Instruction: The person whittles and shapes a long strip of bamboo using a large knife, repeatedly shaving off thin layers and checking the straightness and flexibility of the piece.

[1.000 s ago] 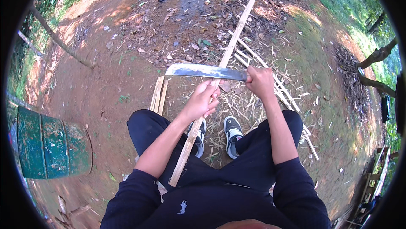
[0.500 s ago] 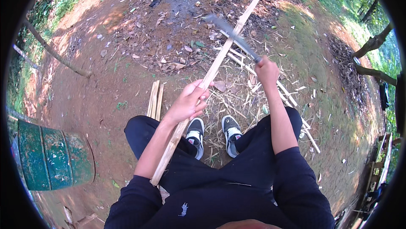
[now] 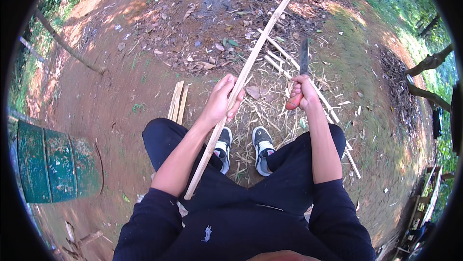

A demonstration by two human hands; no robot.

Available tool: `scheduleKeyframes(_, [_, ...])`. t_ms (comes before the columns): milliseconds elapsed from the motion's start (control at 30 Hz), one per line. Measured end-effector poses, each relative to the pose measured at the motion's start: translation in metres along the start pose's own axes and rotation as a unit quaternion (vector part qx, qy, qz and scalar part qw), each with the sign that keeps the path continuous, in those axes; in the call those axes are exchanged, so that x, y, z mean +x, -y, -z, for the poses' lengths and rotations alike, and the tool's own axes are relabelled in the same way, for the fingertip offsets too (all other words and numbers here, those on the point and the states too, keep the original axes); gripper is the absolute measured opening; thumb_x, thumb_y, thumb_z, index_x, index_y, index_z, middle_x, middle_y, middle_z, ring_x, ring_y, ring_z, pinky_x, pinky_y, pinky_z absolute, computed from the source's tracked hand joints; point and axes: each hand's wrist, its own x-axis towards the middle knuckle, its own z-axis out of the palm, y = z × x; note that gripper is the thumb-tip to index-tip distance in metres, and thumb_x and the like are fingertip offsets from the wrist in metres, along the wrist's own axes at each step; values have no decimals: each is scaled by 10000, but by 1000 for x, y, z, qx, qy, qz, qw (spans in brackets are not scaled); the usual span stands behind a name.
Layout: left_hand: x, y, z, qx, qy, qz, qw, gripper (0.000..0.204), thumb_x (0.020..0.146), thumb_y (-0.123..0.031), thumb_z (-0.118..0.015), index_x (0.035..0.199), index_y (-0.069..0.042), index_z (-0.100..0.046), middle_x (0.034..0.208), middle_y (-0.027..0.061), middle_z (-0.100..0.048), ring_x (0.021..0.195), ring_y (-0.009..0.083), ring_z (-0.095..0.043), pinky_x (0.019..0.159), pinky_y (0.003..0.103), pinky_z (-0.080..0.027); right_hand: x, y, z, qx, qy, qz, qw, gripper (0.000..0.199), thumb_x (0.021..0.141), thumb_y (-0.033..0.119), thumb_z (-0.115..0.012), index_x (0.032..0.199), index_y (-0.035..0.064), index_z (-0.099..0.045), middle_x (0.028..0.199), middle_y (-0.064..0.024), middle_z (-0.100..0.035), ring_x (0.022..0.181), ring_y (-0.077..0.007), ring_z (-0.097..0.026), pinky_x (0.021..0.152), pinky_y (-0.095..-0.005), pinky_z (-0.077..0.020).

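My left hand [image 3: 224, 98] is closed round a long pale wooden strip [image 3: 260, 43], which slants from my left thigh up to the far right. In my right hand [image 3: 304, 90] is a machete [image 3: 304, 57] with a dark blade and a reddish handle. The blade points away from me, to the right of the strip and apart from it. Below the hands my two shoes stand on ground strewn with thin shavings [image 3: 248, 111].
Several cut strips [image 3: 323, 99] lie on the ground to the right. A few shorter pieces [image 3: 177, 102] lie beside my left knee. A rusty green drum [image 3: 60, 164] stands at the left. Dry leaves [image 3: 207, 63] cover the soil ahead, and tree branches [image 3: 429, 63] show at the far right.
The machete was blurred across the strip, pointing up-left; now it has come off to the right and points away from me. The strip's near end has slid slightly forward.
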Motion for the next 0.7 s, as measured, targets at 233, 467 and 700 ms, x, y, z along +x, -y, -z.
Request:
scheduleKeyframes(233, [3, 5, 2, 72, -35, 29, 996, 372, 1039, -178, -506, 1362, -6, -437, 808, 25, -547, 426, 44, -462, 345, 188, -394, -13, 8, -1, 1, 29, -11, 1000, 186, 878, 93, -622, 814, 143, -454, 609, 73, -384, 468, -46, -367, 460, -252, -366])
scheduleKeyframes(467, [9, 18, -8, 17, -110, 13, 994, 336, 1054, -218, -483, 1320, -15, -459, 966, 46, -536, 505, 61, -518, 355, 187, -405, -27, 4, -22, -8, 27, 8, 1000, 229, 855, 56, -641, 807, 142, -434, 600, 73, -394, 461, -51, -363, 453, -249, -353])
scheduleKeyframes(700, [15, -12, 34, -24, -68, -50, 996, 239, 1083, -234, -390, 1126, -20, -487, 922, 35, -520, 504, 29, -426, 346, 175, -339, -25, 1, -25, -70, 41, 26, 996, 229, 858, 103, -653, 802, 144, -435, 609, 61, -410, 469, -53, -381, 454, -255, -364])
